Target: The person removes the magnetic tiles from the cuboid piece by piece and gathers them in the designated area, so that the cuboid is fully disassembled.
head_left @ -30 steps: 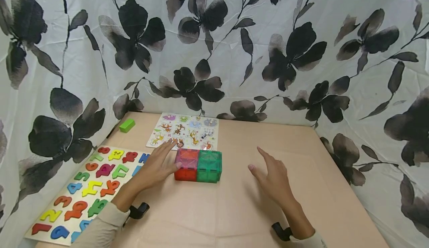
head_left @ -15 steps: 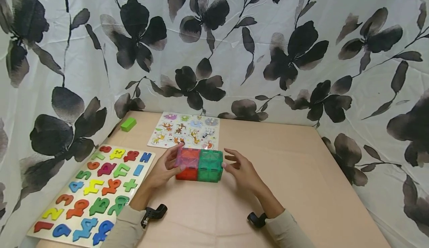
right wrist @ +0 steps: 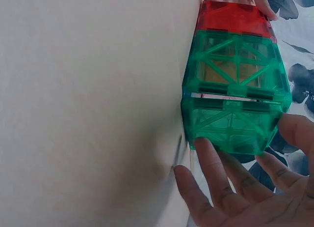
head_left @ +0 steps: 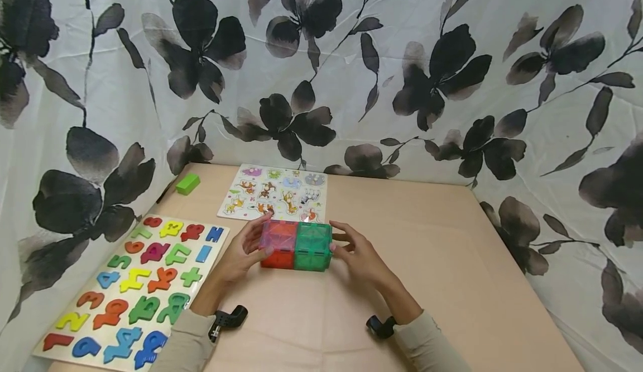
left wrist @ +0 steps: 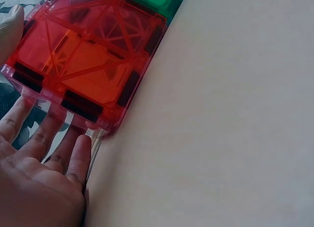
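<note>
Two see-through magnetic-tile cubes stand side by side on the table, a red one and a green one. The red cube's left end looks purple. My left hand touches that end, with spread fingers and its thumb near the front edge. In the left wrist view its fingers reach the tile edge, fairly straight. On the opposite end, my right hand rests its fingertips against the green cube. A narrow gap shows between two green tile faces in the right wrist view.
A board of colourful numbers lies at the left. An animal picture board lies behind the cubes, and a green block sits at the back left. Floral cloth hangs beyond the table's back and sides.
My right hand has come in from the right to the green cube's end. My left hand has shifted from above the red cube's corner to its left end. The cubes stay in place.
</note>
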Tool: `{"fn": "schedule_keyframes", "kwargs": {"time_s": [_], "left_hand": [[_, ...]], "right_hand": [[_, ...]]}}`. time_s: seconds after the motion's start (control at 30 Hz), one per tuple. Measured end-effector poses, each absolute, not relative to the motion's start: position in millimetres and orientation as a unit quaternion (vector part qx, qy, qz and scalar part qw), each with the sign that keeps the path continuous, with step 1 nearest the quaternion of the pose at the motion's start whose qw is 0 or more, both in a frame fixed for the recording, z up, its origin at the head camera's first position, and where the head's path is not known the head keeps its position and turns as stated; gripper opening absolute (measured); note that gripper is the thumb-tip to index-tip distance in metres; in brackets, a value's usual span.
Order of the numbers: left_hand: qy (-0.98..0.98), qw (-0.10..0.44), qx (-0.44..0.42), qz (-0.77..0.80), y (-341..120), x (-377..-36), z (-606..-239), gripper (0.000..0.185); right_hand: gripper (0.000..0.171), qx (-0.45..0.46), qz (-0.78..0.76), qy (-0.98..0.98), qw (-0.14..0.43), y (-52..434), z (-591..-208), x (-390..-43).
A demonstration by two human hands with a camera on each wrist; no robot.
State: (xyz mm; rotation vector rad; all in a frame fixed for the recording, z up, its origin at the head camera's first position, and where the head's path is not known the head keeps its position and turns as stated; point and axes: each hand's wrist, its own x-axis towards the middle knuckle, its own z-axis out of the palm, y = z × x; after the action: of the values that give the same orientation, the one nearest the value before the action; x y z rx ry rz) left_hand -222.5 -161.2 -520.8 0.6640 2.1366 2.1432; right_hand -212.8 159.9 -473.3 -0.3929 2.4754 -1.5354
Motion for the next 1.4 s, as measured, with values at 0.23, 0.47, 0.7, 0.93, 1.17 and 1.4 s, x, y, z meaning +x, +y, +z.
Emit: {"fn": "schedule_keyframes", "kwargs": {"time_s": [0.23, 0.47, 0.7, 0.93, 1.17, 1.4], "left_hand": [[0.686, 0.024, 0.209, 0.697, -163, -220, -520, 0.076], [0.684, 0.023, 0.213, 0.697, -162, -220, -518, 0.076], [0.687, 0.027, 0.206, 0.697, -164, -219, -519, 0.075], [0.69, 0.036, 0.2, 0.694, -163, -220, -521, 0.077], [0.691, 0.037, 0.199, 0.694, -164, -221, -519, 0.076], [0.686, 0.042, 0.201, 0.697, -162, -220, -520, 0.078]], "right_hand": [[0.055, -0.092, -0.471, 0.876, 0.05, 152, -465, -212], [0.045, -0.054, -0.403, 0.914, -0.019, 156, -453, -209], [0.041, -0.047, -0.471, 0.88, 0.024, 174, -460, -213], [0.046, -0.019, -0.544, 0.838, 0.031, 197, -461, -239], [0.048, 0.02, -0.584, 0.811, 0.042, 204, -467, -282], [0.05, 0.041, -0.623, 0.779, 0.064, 202, -478, -315]]}}
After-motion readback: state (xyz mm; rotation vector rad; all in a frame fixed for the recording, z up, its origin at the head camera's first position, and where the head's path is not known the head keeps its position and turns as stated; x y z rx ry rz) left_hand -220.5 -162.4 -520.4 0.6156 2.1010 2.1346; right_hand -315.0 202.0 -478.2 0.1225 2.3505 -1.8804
